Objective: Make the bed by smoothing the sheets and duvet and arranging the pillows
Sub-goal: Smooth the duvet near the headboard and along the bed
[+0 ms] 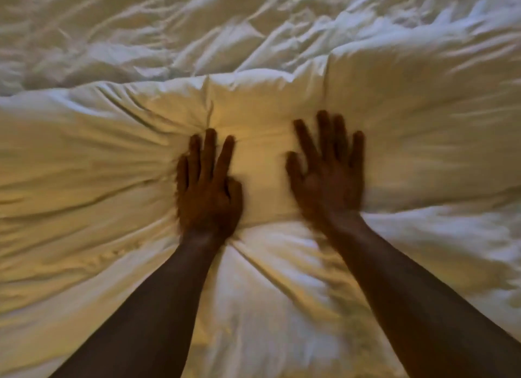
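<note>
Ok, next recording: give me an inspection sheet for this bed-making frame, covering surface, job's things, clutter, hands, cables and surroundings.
Surface: bed fills the view, covered in white bedding.
Job's things: puffy white duvet folded across the near half, creased around both hands; rumpled white bedding beyond it. No separate pillow can be told apart.
Clutter: nothing seen.
Hands: left hand and right hand lie flat, fingers straight, pressing the duvet side by side; no grip on the fabric. Both are motion-blurred.
Cables: nothing seen.
Surroundings: nothing seen beyond the bedding; warm light on the near part.
</note>
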The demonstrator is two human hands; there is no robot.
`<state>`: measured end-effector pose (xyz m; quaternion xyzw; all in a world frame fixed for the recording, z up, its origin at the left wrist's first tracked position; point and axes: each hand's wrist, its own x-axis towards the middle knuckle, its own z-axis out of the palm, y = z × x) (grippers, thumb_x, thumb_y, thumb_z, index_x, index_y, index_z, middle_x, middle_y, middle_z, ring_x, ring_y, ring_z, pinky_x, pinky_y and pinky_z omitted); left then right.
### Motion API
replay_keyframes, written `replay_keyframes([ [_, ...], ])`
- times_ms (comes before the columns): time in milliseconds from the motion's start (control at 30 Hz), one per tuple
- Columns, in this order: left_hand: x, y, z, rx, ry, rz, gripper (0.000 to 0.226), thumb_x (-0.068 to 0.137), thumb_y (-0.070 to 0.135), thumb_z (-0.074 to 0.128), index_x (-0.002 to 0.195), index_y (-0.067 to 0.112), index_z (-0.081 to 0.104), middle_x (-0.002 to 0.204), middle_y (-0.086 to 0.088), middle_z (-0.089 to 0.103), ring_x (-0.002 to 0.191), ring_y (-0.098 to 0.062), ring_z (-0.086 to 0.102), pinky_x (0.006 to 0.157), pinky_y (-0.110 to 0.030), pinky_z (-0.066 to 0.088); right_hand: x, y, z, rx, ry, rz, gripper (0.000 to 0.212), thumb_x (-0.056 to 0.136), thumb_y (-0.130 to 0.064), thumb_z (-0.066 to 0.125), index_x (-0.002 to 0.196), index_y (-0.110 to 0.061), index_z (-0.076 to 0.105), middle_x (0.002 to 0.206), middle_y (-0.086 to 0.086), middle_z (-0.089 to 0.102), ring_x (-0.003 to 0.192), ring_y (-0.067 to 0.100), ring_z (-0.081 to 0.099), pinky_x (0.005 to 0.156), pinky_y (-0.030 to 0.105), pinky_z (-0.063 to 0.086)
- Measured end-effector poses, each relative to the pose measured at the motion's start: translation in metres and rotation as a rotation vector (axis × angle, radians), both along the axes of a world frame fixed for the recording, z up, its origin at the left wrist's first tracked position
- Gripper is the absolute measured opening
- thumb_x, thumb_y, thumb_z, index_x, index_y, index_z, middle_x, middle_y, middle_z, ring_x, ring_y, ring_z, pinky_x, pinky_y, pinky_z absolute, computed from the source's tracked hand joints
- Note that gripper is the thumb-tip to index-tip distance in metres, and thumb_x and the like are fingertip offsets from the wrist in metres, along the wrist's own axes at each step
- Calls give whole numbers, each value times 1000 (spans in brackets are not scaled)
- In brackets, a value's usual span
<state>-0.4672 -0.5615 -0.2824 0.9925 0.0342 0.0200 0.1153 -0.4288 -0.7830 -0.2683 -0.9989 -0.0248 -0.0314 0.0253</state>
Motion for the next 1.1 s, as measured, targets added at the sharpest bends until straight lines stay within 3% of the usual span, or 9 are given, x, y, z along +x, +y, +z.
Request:
replay_keyframes([
  [133, 2, -1, 8, -20, 19, 16, 75, 91, 32, 42, 162, 35, 17, 172, 1, 4, 159, -23, -2, 126, -52, 12, 6, -69, 18, -58, 116, -186, 61, 107, -53, 22, 163, -37, 4, 172, 1, 2, 159, 27, -1, 124, 60, 8],
  [267, 3, -3, 0, -55, -16, 26, 77, 88, 28, 50, 161, 30, 25, 171, -2, 11, 159, -27, 4, 125, -55, 14, 9, -28, 11, 68, 78, -256, 59, 109, -41, 24, 164, -25, 8, 171, 10, 5, 159, 31, 2, 123, 60, 12],
  [400, 3, -3, -10, -39, -20, 22, 74, 90, 29, 45, 161, 29, 25, 171, -4, 12, 158, -29, 6, 125, -56, 14, 6, 72, 11, 238, 77, 45, 60, 108, -39, 30, 163, -24, 16, 171, 10, 4, 159, 29, -1, 125, 58, 11],
  [500, 2, -4, -20, 114, -2, 26, 69, 102, 38, 37, 163, 19, 12, 170, -12, 10, 157, -32, 11, 125, -55, 17, 14, 130, 13, 274, 124, 245, 56, 106, -42, 34, 161, -33, 25, 172, 6, 7, 159, 24, -4, 126, 55, 8],
  [600, 3, -2, -25, 103, 36, 37, 78, 95, 40, 49, 162, 10, 20, 170, -12, 11, 158, -31, 6, 125, -55, 16, 39, 127, 4, 207, 137, 346, 54, 105, -44, 32, 159, -41, 26, 172, 2, 5, 159, 19, -5, 127, 48, 4],
  [667, 4, -2, -20, 16, 15, 27, 75, 92, 33, 46, 162, 18, 22, 171, -6, 10, 159, -29, 4, 125, -56, 14, 56, 101, 3, 181, 79, 370, 56, 104, -42, 35, 159, -42, 26, 172, -2, 8, 159, 17, -2, 128, 45, 4],
  [833, 6, -5, -11, -45, -20, 19, 73, 89, 28, 41, 161, 28, 26, 171, -2, 13, 159, -28, 5, 124, -57, 15, 106, -10, 4, 46, 0, -5, 55, 107, -52, 22, 161, -44, 14, 172, -5, 10, 159, 19, 2, 127, 52, 0],
  [933, 6, -4, -12, -44, -33, 11, 72, 90, 26, 42, 161, 27, 27, 171, -3, 13, 159, -28, 6, 124, -57, 15, 103, -69, 9, -10, 28, -92, 55, 108, -52, 18, 162, -41, 11, 172, -5, 10, 159, 21, 3, 127, 54, 4],
  [1100, 3, -4, -11, -54, -53, 16, 71, 92, 27, 40, 161, 29, 24, 171, -1, 12, 159, -26, 4, 125, -56, 14, 77, -90, 9, -38, 8, -280, 55, 109, -49, 17, 162, -35, 16, 171, -1, 17, 159, 24, 9, 127, 52, 7],
])
